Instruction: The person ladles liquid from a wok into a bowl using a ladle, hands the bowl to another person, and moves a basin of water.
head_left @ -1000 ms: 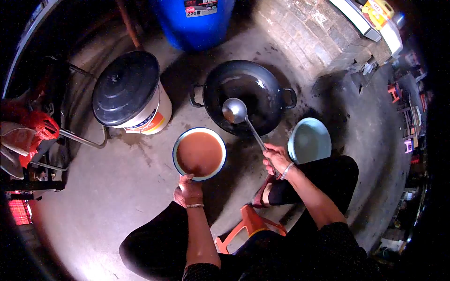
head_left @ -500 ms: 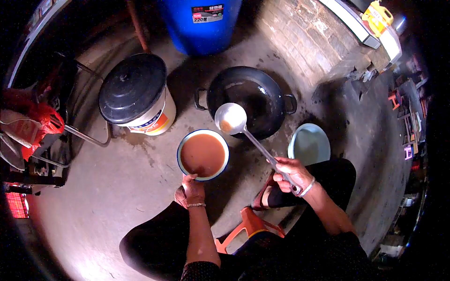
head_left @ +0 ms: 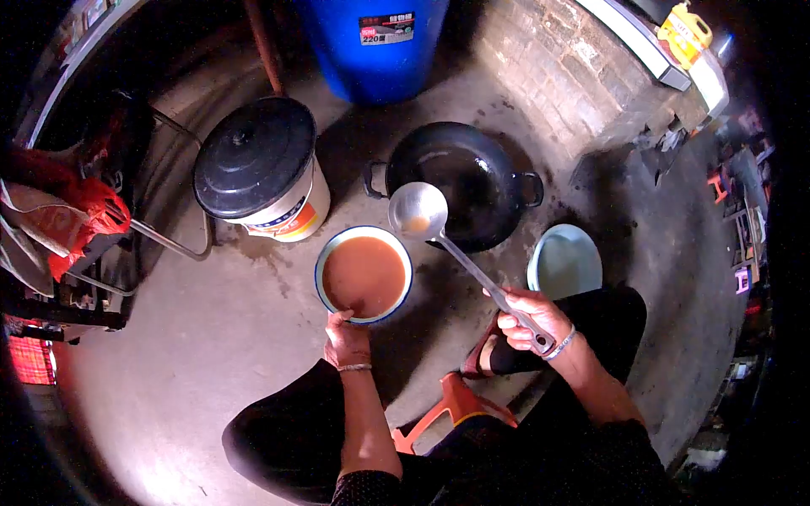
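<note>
My left hand [head_left: 347,341] grips the near rim of an enamel bowl [head_left: 323,305], white with a blue edge. Reddish-brown liquid [head_left: 364,273] fills much of it. In my right hand [head_left: 533,319] is the handle of a metal ladle [head_left: 429,202], its round head between the bowl and a black wok. A little brownish liquid lies in the ladle's head. The dark wok [head_left: 498,211] with two side handles stands on the floor behind the ladle; its inside looks wet. My fingers under the bowl are hidden.
A pale basin [head_left: 582,260] of cloudy liquid stands right, by my knee. A white bucket with a black lid [head_left: 253,160] is at left, a blue barrel [head_left: 371,59] behind. An orange stool [head_left: 456,403] is beneath me; a brick structure [head_left: 565,76] rises at back right.
The view has shifted slightly, moving most things a little to the right. Bowl and ladle stay in my hands, the bowl slightly nearer the bucket.
</note>
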`<action>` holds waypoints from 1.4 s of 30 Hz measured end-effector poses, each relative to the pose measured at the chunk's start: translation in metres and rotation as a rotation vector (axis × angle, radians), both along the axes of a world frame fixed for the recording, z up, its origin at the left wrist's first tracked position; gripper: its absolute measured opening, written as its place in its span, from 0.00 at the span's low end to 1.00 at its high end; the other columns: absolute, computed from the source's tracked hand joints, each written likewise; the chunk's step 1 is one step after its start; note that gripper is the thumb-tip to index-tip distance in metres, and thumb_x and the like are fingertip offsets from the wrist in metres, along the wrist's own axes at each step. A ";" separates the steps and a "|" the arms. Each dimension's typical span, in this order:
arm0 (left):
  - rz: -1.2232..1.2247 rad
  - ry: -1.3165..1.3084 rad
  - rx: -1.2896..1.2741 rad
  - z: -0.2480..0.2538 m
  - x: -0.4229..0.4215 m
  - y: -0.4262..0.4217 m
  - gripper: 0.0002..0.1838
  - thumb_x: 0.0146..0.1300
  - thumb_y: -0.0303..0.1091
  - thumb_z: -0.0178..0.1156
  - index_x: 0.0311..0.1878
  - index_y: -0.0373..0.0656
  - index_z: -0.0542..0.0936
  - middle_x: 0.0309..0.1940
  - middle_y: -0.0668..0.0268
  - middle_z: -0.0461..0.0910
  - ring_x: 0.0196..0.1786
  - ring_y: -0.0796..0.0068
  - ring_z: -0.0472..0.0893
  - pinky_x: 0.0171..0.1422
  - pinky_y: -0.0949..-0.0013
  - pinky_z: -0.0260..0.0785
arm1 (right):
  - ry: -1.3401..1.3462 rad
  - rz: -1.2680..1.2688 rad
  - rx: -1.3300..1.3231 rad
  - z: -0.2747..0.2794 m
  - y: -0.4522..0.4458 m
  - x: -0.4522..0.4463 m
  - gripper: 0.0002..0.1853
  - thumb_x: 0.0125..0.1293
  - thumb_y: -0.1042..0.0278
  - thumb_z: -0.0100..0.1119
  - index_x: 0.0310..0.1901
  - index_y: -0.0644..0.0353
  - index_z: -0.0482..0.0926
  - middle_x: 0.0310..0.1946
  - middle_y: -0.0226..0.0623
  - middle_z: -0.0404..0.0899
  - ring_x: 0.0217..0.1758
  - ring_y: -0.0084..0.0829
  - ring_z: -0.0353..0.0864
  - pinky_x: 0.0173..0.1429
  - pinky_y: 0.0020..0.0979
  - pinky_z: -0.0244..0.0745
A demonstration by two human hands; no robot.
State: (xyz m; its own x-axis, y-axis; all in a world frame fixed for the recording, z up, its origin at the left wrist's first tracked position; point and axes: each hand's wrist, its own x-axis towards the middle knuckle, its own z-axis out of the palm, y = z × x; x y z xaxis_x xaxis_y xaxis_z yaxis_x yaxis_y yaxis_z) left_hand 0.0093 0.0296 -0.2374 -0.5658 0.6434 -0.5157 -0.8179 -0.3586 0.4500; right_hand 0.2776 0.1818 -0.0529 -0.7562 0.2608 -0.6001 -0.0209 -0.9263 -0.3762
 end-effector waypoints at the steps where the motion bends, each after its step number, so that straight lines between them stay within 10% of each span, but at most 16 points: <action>1: 0.008 0.020 -0.027 0.001 -0.002 -0.001 0.26 0.44 0.32 0.53 0.52 0.42 0.72 0.54 0.64 0.73 0.53 0.60 0.73 0.55 0.57 0.67 | 0.004 0.000 0.006 0.001 0.002 -0.001 0.14 0.70 0.61 0.46 0.55 0.46 0.72 0.22 0.28 0.68 0.15 0.19 0.63 0.16 0.22 0.60; 13: 0.016 0.052 0.002 0.013 -0.006 0.001 0.25 0.45 0.31 0.54 0.51 0.45 0.73 0.53 0.64 0.73 0.53 0.58 0.73 0.56 0.52 0.67 | -0.269 0.093 0.370 0.050 -0.020 -0.028 0.19 0.68 0.70 0.48 0.61 0.57 0.66 0.21 0.31 0.70 0.12 0.18 0.66 0.14 0.22 0.62; 17: 0.009 0.048 0.017 -0.001 -0.004 0.001 0.25 0.46 0.32 0.52 0.53 0.46 0.71 0.53 0.65 0.73 0.56 0.60 0.71 0.58 0.52 0.65 | -0.385 0.349 1.022 0.039 -0.038 -0.027 0.21 0.66 0.74 0.48 0.61 0.65 0.64 0.19 0.31 0.70 0.15 0.21 0.72 0.21 0.25 0.69; 20: -0.002 0.062 -0.043 0.009 -0.002 0.003 0.25 0.46 0.33 0.52 0.53 0.45 0.71 0.54 0.64 0.72 0.56 0.59 0.70 0.59 0.51 0.64 | -0.310 0.349 1.825 0.019 -0.039 -0.024 0.22 0.63 0.75 0.49 0.60 0.63 0.65 0.32 0.50 0.78 0.27 0.39 0.81 0.32 0.36 0.76; 24: -0.017 0.029 -0.006 -0.009 -0.005 -0.002 0.26 0.47 0.32 0.53 0.54 0.44 0.70 0.56 0.64 0.71 0.58 0.58 0.70 0.60 0.51 0.63 | -0.396 0.308 1.789 0.027 -0.038 -0.019 0.21 0.63 0.74 0.52 0.59 0.63 0.67 0.38 0.52 0.79 0.38 0.46 0.81 0.41 0.37 0.76; 29: 0.027 0.046 0.031 0.013 0.001 0.003 0.27 0.47 0.31 0.53 0.55 0.42 0.71 0.56 0.62 0.71 0.58 0.57 0.70 0.61 0.51 0.64 | -0.618 0.070 1.185 0.015 0.007 -0.008 0.18 0.67 0.70 0.49 0.58 0.60 0.68 0.20 0.22 0.64 0.20 0.14 0.62 0.22 0.20 0.62; 42: 0.006 0.013 -0.147 -0.017 -0.002 -0.001 0.25 0.44 0.32 0.53 0.51 0.40 0.72 0.53 0.62 0.73 0.56 0.58 0.71 0.61 0.53 0.64 | -1.222 0.051 1.326 -0.130 0.069 -0.001 0.07 0.60 0.70 0.51 0.36 0.65 0.74 0.23 0.37 0.73 0.23 0.30 0.74 0.23 0.33 0.68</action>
State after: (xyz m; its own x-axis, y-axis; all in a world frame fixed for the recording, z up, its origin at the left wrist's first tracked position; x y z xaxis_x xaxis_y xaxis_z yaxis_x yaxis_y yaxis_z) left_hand 0.0071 0.0283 -0.2542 -0.5769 0.5581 -0.5964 -0.8095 -0.2928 0.5089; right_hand 0.2762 0.2504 -0.1825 -0.1147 0.9732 -0.1995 0.8227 -0.0195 -0.5682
